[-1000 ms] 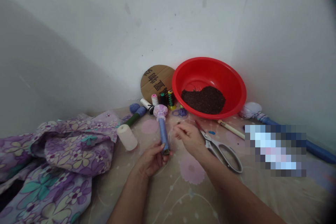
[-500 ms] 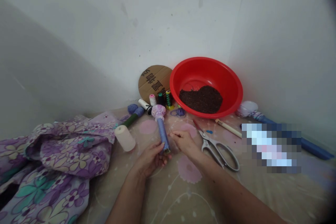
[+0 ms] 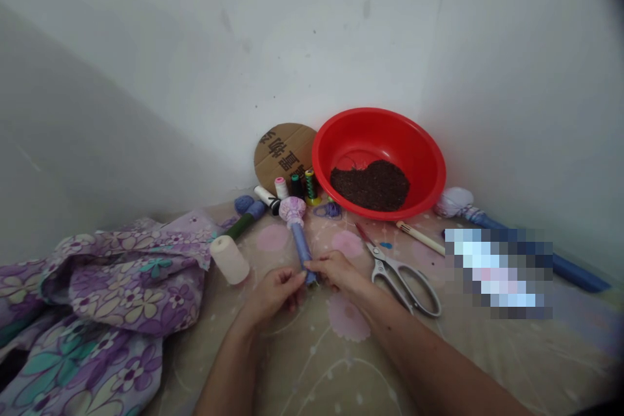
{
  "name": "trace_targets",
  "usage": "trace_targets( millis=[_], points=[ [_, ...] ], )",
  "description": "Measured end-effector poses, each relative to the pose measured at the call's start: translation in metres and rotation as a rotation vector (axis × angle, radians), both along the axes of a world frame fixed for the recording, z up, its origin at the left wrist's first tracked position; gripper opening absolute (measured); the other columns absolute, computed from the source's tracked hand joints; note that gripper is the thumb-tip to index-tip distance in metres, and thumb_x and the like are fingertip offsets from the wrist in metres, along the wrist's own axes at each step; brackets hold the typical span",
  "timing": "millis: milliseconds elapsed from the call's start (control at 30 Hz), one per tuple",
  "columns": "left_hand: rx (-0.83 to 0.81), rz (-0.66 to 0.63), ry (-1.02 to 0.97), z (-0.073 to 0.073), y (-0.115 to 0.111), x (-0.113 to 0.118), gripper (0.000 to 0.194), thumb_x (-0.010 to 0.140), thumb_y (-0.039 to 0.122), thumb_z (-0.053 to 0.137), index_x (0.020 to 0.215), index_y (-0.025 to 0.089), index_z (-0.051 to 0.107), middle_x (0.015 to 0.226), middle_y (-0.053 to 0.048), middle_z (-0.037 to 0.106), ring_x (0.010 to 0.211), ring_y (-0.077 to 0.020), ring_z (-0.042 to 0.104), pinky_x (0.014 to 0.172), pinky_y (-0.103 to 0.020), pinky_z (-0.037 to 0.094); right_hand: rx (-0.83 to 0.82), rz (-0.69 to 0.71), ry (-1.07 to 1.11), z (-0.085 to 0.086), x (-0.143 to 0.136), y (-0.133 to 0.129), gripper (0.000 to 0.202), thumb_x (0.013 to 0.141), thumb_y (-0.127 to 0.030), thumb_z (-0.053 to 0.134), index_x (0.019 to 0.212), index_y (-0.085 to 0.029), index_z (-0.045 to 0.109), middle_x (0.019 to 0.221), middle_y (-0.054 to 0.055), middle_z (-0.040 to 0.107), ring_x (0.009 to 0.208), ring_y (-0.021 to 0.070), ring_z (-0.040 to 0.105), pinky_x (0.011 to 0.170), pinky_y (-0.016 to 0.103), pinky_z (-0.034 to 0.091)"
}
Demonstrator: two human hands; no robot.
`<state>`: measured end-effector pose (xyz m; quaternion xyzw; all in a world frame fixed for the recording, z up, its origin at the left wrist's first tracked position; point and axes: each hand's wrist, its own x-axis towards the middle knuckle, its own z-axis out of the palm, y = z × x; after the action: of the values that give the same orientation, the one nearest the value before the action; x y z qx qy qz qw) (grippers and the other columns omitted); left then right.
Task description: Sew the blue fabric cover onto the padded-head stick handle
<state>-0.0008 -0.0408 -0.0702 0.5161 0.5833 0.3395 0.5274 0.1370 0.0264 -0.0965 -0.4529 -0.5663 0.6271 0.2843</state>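
Observation:
A stick wrapped in blue-purple yarn (image 3: 299,240) lies in front of me, with a round head of pink and purple flowered cloth (image 3: 292,209) at its far end. My right hand (image 3: 336,271) closes its thumb and fingers on the stick near its lower end. At the left of that end, my left hand (image 3: 277,292) has thumb and forefinger pinched together; what they hold is too small to tell. Left of the stick stands a tilted cone of white thread (image 3: 230,260). Scissors (image 3: 390,266) lie spread on the right.
A red basin (image 3: 433,175) with dark, soil-like stuff (image 3: 375,185) leans by the wall, beside a round cardboard piece (image 3: 277,153) and several thread spools (image 3: 296,186). Flowered cloth (image 3: 127,299) is heaped left. A blue-wrapped rod (image 3: 580,272) with a white head lies right, near a blurred patch.
My right hand has come down from beside the stick onto it. My left hand has shifted off the stick's underside to a pinch at its lower left.

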Motion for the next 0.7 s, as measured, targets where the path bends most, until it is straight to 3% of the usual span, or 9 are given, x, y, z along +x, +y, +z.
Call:
trace_targets(
  millis=[100,267,500,700],
  points=[
    [0.074,-0.003,0.018,0.003,0.0,-0.002,0.03,0.06,0.041,0.06,0.055,0.014,0.048,0.044,0.004,0.049,0.036,-0.0047,0.039,0.038,-0.018,0.027,0.001,0.002,-0.018,0.002,0.0,-0.001,0.022,0.061,-0.031,0.058,0.049,-0.015,0.048,0.032,-0.009,0.032,0.027,0.0034,0.025,0.03,0.019,0.016],
    [0.228,0.062,-0.058,-0.001,0.002,-0.004,0.025,0.064,0.037,0.058,0.06,0.013,0.053,0.049,0.003,0.048,0.044,-0.0061,0.041,0.045,-0.019,0.031,0.022,0.005,0.003,0.006,-0.002,-0.004,0.02,0.061,-0.027,0.057,0.048,-0.015,0.05,0.031,-0.009,0.033,0.027,0.0033,0.027,0.033,0.019,0.019],
    [0.183,0.077,-0.25,-0.009,0.003,-0.005,0.022,0.067,0.034,0.057,0.062,0.013,0.055,0.056,0.002,0.05,0.05,-0.0065,0.044,0.047,-0.019,0.033,0.056,0.007,-0.022,0.013,-0.002,-0.008,0.019,0.06,-0.028,0.057,0.048,-0.015,0.053,0.031,-0.009,0.033,0.03,0.0042,0.029,0.036,0.018,0.024],
    [0.152,0.122,-0.413,-0.006,0.001,-0.007,0.02,0.069,0.03,0.056,0.059,0.013,0.052,0.058,0.001,0.052,0.048,-0.0059,0.044,0.043,-0.017,0.029,0.188,-0.075,-0.113,0.008,0.001,-0.001,0.031,0.063,-0.043,0.052,0.05,-0.014,0.054,0.036,-0.006,0.035,0.034,0.0059,0.031,0.037,0.02,0.023]
  ],
)
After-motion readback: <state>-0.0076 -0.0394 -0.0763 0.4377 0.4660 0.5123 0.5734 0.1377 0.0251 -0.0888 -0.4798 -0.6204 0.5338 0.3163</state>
